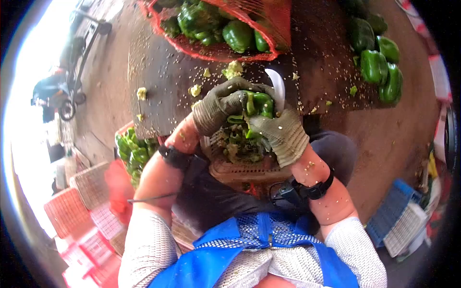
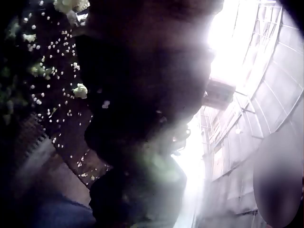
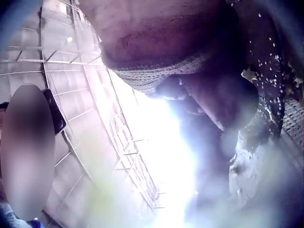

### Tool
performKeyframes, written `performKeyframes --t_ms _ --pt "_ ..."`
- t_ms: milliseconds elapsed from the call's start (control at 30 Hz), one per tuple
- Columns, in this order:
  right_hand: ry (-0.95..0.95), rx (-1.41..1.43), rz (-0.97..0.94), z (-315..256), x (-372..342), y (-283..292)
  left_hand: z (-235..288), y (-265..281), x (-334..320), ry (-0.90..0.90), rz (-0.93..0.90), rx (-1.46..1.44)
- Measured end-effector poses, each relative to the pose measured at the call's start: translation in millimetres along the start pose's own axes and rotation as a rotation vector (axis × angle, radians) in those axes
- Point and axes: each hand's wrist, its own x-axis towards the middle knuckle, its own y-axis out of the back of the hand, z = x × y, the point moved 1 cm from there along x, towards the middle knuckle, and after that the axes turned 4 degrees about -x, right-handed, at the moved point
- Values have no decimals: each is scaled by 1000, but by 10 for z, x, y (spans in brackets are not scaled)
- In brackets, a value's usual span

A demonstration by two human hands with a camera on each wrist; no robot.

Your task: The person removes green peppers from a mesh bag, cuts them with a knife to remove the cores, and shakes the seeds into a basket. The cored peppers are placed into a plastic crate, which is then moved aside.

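Observation:
My gloved left hand (image 1: 218,106) grips a green bell pepper (image 1: 262,103), whose wall is cut open on the near side. In my gloved right hand (image 1: 284,136) is a knife with a white curved blade (image 1: 276,85); the blade points up, away from me, along the pepper's right side. The handle is hidden in the glove. Below both hands, a crate (image 1: 230,167) holds pepper cores and scraps (image 1: 238,148). Both wrist views are dark or blurred around the hands, with the left glove (image 2: 137,142) mostly a silhouette.
A red mesh bag (image 1: 276,29) of green peppers lies open at the table's back. Several whole peppers (image 1: 373,67) sit at its right edge. Seeds and core bits (image 1: 233,69) litter the dark tabletop (image 1: 163,79). More green peppers (image 1: 130,149) fill a container at lower left, near stacked crates (image 1: 69,211).

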Motion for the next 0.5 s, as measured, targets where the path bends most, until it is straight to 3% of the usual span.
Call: performKeyframes --t_ms 33,100,167,233,333,400,433,467,500 --pt "-41 47 -14 12 5 8 -36 48 -1 -2 -28 -66" --pt "41 14 -19 -6 13 -16 -12 213 8 -8 -102 152" --pt "76 8 -14 -29 -3 -1 10 197 8 -10 -148 126" --pt "-52 36 -43 -50 35 16 54 201 25 31 -148 133" --pt "-195 175 -81 -262 9 -61 219 120 -88 -77 -53 188" --pt "-250 208 -91 -330 37 -112 271 198 -102 -71 -19 391" --pt "-260 209 -85 -314 80 -116 313 145 -157 -121 103 336" --pt "-267 201 -112 -307 118 -101 171 101 -169 -342 190 365" --pt "-176 225 -98 -284 136 -144 186 15 -204 -445 210 495"
